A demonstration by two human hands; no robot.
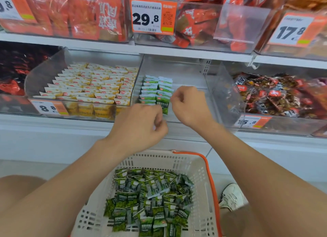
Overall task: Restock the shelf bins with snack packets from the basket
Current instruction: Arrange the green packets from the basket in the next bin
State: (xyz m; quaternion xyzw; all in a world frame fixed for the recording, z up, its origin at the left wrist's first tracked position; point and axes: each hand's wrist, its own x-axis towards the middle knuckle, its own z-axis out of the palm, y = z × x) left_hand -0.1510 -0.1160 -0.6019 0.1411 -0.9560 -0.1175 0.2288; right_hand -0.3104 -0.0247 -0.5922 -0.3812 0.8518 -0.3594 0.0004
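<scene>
At the front edge of the shelf bin (pixel 187 119), holds left hand (pixel 141 123) and right hand (pixel 187 104) curled, apart, just beside the green snack packets (pixel 156 89); cannot tell if gripping any.

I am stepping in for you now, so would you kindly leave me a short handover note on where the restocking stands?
The left hand is at the front edge of the middle bin, fingers curled; its grip is too blurred to tell whether it holds anything.
The right hand is curled beside the rows, with the same doubt.
Done: two rows of green packets stand along the bin's left side.
Left: most of the bin is bare, and the basket below holds a heap of loose packets to move up.
</scene>
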